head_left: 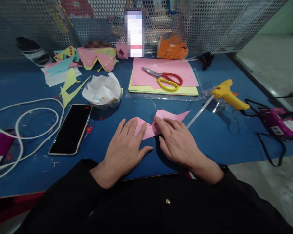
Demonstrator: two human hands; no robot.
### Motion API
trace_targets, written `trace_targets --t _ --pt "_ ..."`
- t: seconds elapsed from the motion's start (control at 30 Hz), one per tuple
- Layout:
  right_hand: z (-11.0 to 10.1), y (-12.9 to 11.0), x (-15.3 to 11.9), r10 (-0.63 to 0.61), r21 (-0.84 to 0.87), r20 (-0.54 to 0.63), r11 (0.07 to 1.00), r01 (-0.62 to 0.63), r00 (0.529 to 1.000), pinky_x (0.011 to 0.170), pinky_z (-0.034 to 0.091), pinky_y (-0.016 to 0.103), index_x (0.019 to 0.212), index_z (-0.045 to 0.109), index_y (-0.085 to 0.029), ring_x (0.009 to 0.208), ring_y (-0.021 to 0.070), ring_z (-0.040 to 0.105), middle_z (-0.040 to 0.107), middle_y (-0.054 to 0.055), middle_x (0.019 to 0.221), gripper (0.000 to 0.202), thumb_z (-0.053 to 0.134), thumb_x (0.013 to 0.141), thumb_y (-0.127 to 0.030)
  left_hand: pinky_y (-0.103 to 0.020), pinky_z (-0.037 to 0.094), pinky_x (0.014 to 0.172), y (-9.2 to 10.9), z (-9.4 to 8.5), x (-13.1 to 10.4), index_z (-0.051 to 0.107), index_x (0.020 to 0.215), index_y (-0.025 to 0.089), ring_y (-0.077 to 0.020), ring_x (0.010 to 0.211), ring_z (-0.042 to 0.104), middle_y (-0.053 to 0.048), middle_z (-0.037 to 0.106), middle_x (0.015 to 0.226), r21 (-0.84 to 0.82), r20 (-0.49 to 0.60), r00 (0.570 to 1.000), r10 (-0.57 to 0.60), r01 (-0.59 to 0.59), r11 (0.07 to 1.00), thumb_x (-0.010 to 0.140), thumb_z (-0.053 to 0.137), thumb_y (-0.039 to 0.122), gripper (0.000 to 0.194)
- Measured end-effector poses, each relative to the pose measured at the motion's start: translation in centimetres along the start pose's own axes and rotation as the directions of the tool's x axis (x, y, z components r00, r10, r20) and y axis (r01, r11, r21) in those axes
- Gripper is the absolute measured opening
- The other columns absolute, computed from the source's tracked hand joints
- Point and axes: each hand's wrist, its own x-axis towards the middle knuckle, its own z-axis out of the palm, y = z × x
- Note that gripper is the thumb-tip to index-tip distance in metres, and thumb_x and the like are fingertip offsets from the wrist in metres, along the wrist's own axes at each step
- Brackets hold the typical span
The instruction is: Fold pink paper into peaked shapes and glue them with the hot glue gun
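Note:
A piece of pink paper (150, 131) with a V-shaped notch in its upper edge lies on the blue table in front of me. My left hand (127, 146) rests flat over its left part, fingers spread and thumb stretched out to the right. Over the right part, my right hand (177, 141) presses the paper with its fingers bent close together, the index fingertip beside the notch and the thumb tucked below. A pointed pink end sticks out beyond the right fingers. Both hands hide much of the paper.
Scissors (158, 75) lie on stacked coloured sheets (139, 89). To the right are a yellow glue gun (228, 94) and a purple power strip (279, 122). A black phone (72, 130), white cable (18, 130), bowl of scraps (102, 91) and paper masks (96, 58) are leftward.

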Motion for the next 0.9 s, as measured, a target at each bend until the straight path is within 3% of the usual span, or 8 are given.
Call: trace_targets --t 0.13,0.3,0.5,0.77,0.9 --pt "0.1 -0.37 0.16 -0.005 -0.082 0.073 0.997 0.011 0.997 0.105 0.038 0.048 0.141 0.047 -0.001 0.123 0.0338 0.052 0.059 0.017 0.14 0.052 0.039 0.097 -0.027 -0.059 0.036 0.112 0.05 -0.04 0.03 0.055 0.138 0.007 -0.0411 0.131 0.051 -0.028 0.057 0.137 0.004 0.01 1.0 -0.003 0.003 1.0 0.094 0.05 0.057 0.067" --pt "0.26 -0.48 -0.08 0.059 -0.141 -0.011 0.988 -0.06 0.998 0.105 0.037 0.046 0.137 0.05 0.003 0.12 0.0324 0.056 0.065 0.022 0.129 0.052 0.041 0.096 -0.028 -0.058 0.033 0.114 0.1 -0.2 0.01 0.055 0.135 -0.001 -0.0397 0.13 0.052 -0.028 0.058 0.137 -0.006 0.006 1.0 -0.01 0.011 1.0 0.095 0.05 0.053 0.067" --pt "0.29 -0.45 -0.07 0.04 -0.143 -0.068 0.989 -0.049 0.997 0.106 0.039 0.046 0.129 0.054 0.005 0.114 0.0324 0.06 0.068 0.023 0.122 0.05 0.044 0.092 -0.027 -0.058 0.034 0.114 0.0 -0.34 0.01 0.059 0.129 -0.005 -0.0399 0.126 0.056 -0.029 0.061 0.134 0.025 -0.016 1.0 0.002 -0.002 1.0 0.095 0.052 0.05 0.065" --pt "0.3 -0.44 -0.05 0.032 -0.138 -0.055 0.99 -0.039 0.998 0.108 0.039 0.047 0.129 0.054 0.007 0.114 0.0333 0.061 0.067 0.025 0.123 0.051 0.045 0.091 -0.026 -0.059 0.035 0.113 -0.17 -0.47 0.24 0.059 0.128 -0.004 -0.0402 0.123 0.057 -0.028 0.062 0.132 0.035 -0.015 1.0 0.02 -0.02 0.999 0.096 0.053 0.045 0.059" --pt "0.33 -0.2 -0.25 0.054 -0.078 -0.076 0.995 -0.06 0.996 0.107 0.041 0.048 0.13 0.054 0.004 0.115 0.0317 0.061 0.068 0.023 0.123 0.047 0.042 0.093 -0.023 -0.057 0.038 0.111 -0.65 -0.58 0.13 0.062 0.125 0.005 -0.0357 0.118 0.06 -0.022 0.066 0.127 -0.067 -0.052 0.998 -0.031 0.028 0.997 0.093 0.058 0.04 0.048"
